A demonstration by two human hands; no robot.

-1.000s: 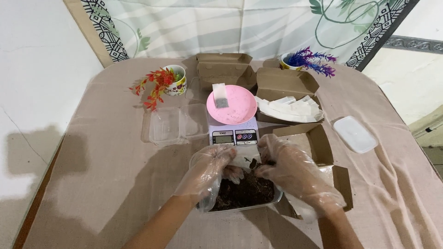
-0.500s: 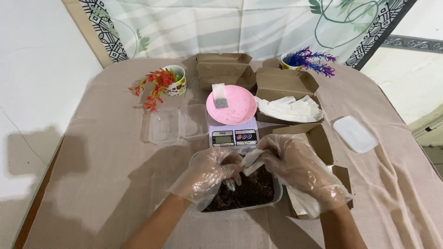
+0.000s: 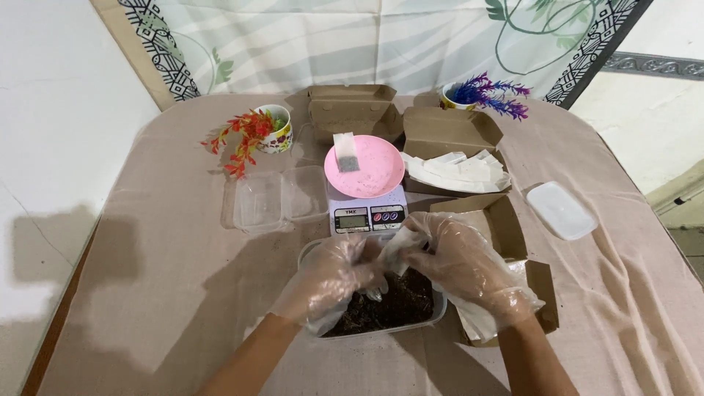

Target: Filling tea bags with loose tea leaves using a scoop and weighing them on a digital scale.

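Hovering above the soil tub (image 3: 433,312) — small white sachet (image 3: 400,249), both hands' grip

Left hand (image 3: 334,282): covered by a loose, clear plastic glove, crinkled and glossy.
Right hand (image 3: 469,268): same thin transparent glove, baggy at the wrist.
Forearms: bare, no sleeves showing.
Fingers (image 3: 367,253): wrapped in wrinkled film.

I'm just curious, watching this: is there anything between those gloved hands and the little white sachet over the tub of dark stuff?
Nothing visible. The left hand and right hand both already pinch the small white sachet directly, through their thin clear gloves, just above the tub of dark loose material.
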